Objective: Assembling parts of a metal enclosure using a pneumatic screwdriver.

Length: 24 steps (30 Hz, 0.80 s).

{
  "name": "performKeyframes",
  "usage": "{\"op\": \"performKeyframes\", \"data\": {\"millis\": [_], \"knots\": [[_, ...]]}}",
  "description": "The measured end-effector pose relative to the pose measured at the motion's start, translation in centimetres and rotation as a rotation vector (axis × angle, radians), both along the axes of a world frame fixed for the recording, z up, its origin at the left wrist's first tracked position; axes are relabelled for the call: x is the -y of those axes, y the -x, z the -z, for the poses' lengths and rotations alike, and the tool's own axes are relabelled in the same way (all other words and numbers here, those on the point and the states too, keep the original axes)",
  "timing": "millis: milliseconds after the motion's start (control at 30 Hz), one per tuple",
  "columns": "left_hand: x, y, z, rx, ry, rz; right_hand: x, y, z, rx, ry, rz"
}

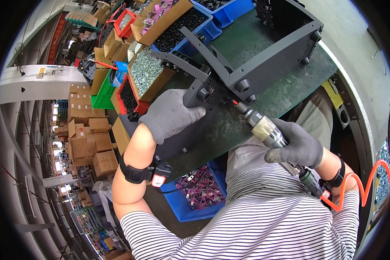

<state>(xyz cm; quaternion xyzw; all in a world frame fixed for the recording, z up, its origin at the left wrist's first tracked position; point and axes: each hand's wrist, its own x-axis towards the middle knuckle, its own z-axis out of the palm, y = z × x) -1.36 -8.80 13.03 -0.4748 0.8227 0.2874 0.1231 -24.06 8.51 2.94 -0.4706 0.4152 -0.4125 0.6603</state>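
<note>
In a grey glove, my left hand [171,115] grips the edge of a dark grey metal housing [192,98] with round black feet and vent slots. The thumb lies over the near face, and the curled fingers are partly hidden. My right hand [301,147], also gloved, is wrapped around an air screwdriver [266,132]. Its red-marked tip points up and left, close to the feet and vents of the housing; whether it touches cannot be made out. An orange coiled hose [355,180] hangs by its rear end. A second dark grey housing [273,71] stands right beside the first.
Beneath is a green bench top [286,93]. Beyond my left hand stand a cardboard box of silver screws [147,69], a red bin [139,105] of black parts and a blue bin [213,29] of black pieces. Near my lap, another blue bin [171,207] holds purple-and-metal parts.
</note>
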Motion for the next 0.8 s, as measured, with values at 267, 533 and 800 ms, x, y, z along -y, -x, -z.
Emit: {"op": "performKeyframes", "data": {"millis": [267,533,800], "knots": [[0.0,0.2,0.1,-0.065,-0.053,-0.022,0.4,0.4,-1.2,-0.072,-0.04,-0.044],[-0.1,-0.3,0.0,-0.087,-0.097,0.027,0.4,-0.5,-1.3,0.085,-0.169,-0.044],[0.9,-0.4,0.4,-0.116,-0.069,0.079,1.1,-0.5,-1.3,0.031,-0.05,-0.01]]}}
